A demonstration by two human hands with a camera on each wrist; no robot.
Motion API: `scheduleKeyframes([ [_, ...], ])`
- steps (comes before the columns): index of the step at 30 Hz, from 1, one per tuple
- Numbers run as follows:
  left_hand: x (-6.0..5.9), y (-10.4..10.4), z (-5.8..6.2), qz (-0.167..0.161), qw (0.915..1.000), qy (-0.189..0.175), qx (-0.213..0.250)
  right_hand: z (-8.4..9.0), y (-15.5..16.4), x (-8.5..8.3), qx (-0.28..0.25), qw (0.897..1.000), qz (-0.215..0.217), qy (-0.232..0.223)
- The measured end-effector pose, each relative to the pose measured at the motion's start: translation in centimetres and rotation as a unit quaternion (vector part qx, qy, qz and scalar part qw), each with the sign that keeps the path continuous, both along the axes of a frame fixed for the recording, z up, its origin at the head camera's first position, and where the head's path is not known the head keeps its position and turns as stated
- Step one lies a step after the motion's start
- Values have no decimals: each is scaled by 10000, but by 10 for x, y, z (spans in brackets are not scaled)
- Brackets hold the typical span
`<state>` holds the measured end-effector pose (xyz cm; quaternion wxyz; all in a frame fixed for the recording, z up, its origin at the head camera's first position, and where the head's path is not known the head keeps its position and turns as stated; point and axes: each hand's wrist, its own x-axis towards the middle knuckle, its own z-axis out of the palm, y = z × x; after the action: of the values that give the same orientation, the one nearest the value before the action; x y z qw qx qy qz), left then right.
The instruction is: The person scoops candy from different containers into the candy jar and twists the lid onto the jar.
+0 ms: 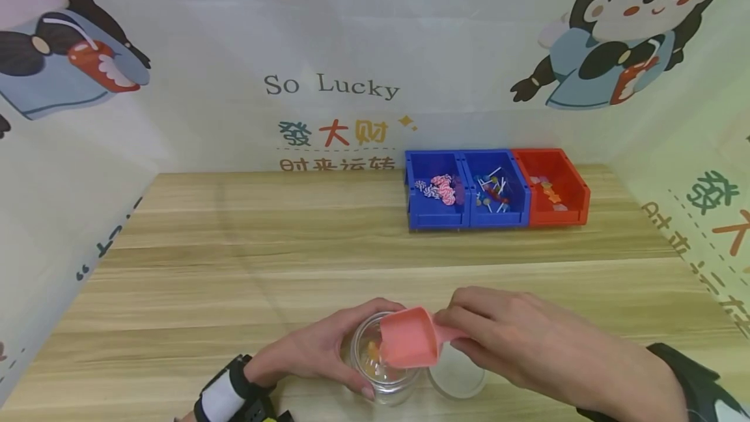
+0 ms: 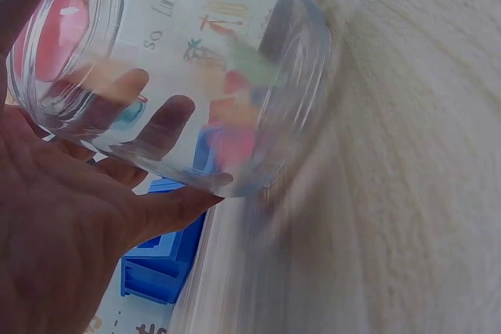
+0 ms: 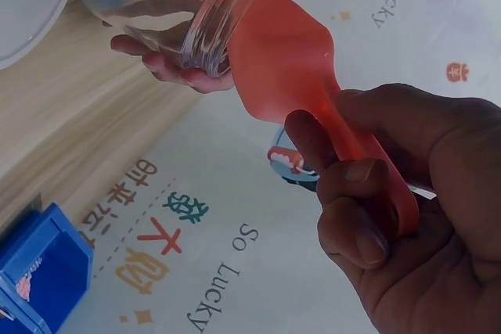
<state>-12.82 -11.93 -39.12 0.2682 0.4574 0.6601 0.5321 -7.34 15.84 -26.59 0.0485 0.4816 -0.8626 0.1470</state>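
Note:
My left hand (image 1: 319, 349) grips a clear jar (image 2: 258, 44) around its side, thumb and fingers spread about it. Between my right thumb and fingers (image 3: 364, 185) is the handle of a pink scoop (image 1: 408, 338). My right hand (image 1: 527, 337) holds the scoop tipped over the jar's mouth, its bowl against or just above the rim. Inside the jar, small coloured pieces show in orange, red, green and pink, blurred in the left wrist view. A round translucent lid (image 1: 458, 375) lies on the table just right of the jar.
Toward the back right stand three joined bins: a blue bin (image 1: 436, 213) with striped twisted candies, a blue bin (image 1: 498, 219) with small lollipops, and a red bin (image 1: 577, 204) with orange and pale pieces. Printed cloth walls (image 1: 222, 83) surround the wooden table (image 1: 246, 239).

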Motion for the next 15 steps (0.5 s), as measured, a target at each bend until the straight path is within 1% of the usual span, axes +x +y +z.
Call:
scheduleKeyframes([
  [2,0,1,0,-23,10000,15,38,0,0,1,-23,9999,15,145],
  [5,0,1,1,-51,9999,-66,69,-1,-1,3,-57,9995,30,322],
  [9,0,2,1,-32,9998,-200,49,0,-1,4,-55,9994,89,340],
  [15,1,1,0,55,10000,-72,-4,1,0,6,-49,9992,221,321],
])
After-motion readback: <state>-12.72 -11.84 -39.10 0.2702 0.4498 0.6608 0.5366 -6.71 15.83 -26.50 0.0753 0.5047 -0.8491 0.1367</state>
